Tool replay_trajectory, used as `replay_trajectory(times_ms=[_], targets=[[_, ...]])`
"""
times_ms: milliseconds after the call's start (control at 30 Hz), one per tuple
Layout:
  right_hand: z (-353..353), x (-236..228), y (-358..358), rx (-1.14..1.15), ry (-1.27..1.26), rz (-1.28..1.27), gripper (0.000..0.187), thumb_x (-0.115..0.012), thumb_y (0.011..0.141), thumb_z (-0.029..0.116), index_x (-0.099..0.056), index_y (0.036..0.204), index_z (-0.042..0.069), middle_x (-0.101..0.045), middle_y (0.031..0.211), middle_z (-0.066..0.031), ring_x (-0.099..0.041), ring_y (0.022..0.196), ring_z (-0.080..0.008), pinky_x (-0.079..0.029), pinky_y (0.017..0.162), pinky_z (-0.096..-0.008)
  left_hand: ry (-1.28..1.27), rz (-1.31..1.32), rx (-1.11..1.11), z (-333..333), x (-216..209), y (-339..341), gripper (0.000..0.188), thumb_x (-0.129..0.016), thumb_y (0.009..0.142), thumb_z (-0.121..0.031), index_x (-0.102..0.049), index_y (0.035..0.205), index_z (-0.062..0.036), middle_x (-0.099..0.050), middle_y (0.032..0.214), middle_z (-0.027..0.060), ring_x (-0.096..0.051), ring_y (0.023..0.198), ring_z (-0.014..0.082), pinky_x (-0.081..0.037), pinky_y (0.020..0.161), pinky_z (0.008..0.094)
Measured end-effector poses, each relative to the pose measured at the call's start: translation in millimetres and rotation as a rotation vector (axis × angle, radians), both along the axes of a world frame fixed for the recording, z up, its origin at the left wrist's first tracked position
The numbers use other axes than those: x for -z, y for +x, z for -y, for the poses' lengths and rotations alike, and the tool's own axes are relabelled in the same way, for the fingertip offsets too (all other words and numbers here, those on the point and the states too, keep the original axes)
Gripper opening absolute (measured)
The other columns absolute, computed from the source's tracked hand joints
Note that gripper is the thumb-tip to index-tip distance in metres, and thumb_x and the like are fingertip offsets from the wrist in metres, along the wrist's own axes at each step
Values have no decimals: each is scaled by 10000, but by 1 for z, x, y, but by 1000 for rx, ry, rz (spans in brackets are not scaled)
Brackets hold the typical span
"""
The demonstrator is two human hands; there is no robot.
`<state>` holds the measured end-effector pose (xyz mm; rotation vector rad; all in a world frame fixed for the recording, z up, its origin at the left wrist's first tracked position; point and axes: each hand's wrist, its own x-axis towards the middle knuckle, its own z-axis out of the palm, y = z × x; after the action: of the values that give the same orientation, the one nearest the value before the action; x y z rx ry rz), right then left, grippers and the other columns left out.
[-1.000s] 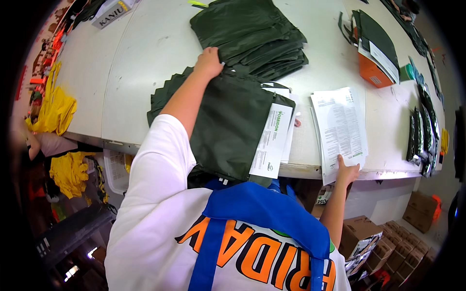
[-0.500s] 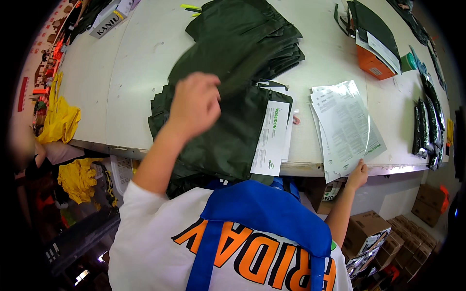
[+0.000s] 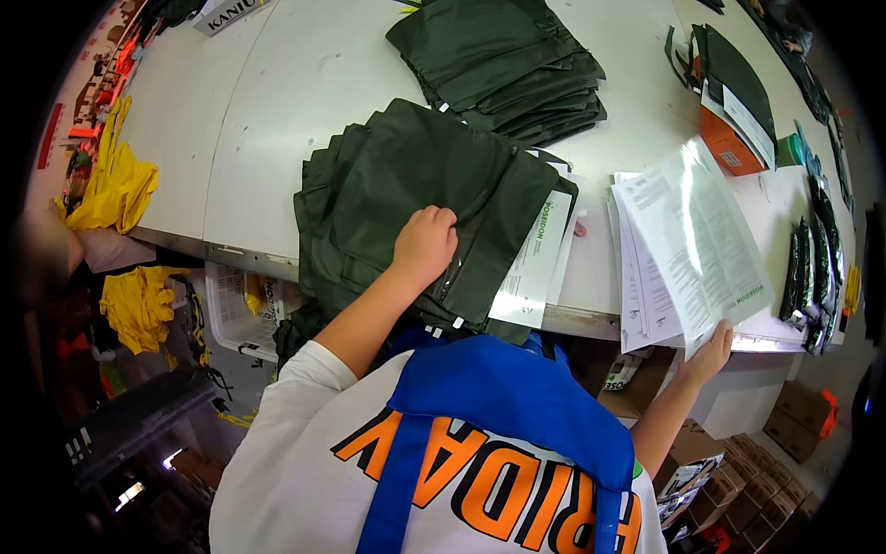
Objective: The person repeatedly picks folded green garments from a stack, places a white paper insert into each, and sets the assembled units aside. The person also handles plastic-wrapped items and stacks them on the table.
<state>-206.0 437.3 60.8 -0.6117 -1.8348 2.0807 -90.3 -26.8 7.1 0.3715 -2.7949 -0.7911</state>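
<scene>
A stack of folded dark green garments [image 3: 374, 175] lies in front of me, overhanging the table's near edge. My left hand [image 3: 426, 245] is on the top garment, fingers curled into its fabric beside a dark seam or zipper. White printed cards [image 3: 533, 263] stick out along the stack's right side. By its lower corner, my right hand [image 3: 709, 355] grips a glossy printed sheet [image 3: 697, 235], lifted and tilted. Beneath that sheet lies a pile of similar printed sheets [image 3: 641, 291] at the table edge.
Another dark green garment stack [image 3: 503, 65] lies farther back. An orange box [image 3: 734, 138] with a dark garment and cards stands back right, near packed dark bundles [image 3: 808, 277]. Yellow garments [image 3: 115, 198] are at left, beside another person's arm [image 3: 55, 258]. Cartons [image 3: 729, 480] stand below right.
My left hand has come down onto the near stack, and the upper garment now lies on the farther stack. My right hand has raised a sheet off the pile and shifted right.
</scene>
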Motion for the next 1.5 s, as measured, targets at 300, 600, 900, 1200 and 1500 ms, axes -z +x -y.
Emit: replay_trajectory(times_ms=[300,600,900,1200,1500], targets=[[118,-37,7,-609,426,274,195,-523,937,132,-598,901,-45,-574,758,-2,-458,691,-58,-394,623,-231,281,-135,-70,3,-64,-5,69,-608,809,-29,-542,792,-17,-524,713,93,-532,597,206,-421,546,299],[213,6,43,-1117,533,415,326,-602,910,219,-575,1169,23,-636,763,-92,-585,661,-137,-475,634,-297,234,137,184,-6,-59,-19,119,-603,821,-158,-576,862,-50,-574,806,95,-572,752,272,-458,654,371],[59,59,-17,56,1318,685,814,-765,731,413,-416,1319,-30,-509,1233,-240,-428,1195,-404,-372,978,-529,-363,-14,-122,80,5,-168,400,-650,806,-251,-569,1171,-108,-538,1237,124,-524,1121,318,-465,907,423],[-39,116,-13,208,741,456,357,-730,796,261,-561,922,-27,-589,850,-103,-524,718,-202,-458,659,-307,-276,-111,-77,99,-32,-181,163,-543,842,-206,-628,877,-70,-656,929,109,-608,883,322,-496,728,435],[-23,52,-9,98,48,95,256,-471,973,146,-549,1100,-62,-623,1064,-152,-633,902,-218,-544,739,-319,48,73,559,29,-123,-13,303,-761,678,-298,-643,870,-95,-539,1288,96,-479,1180,317,-372,973,436]])
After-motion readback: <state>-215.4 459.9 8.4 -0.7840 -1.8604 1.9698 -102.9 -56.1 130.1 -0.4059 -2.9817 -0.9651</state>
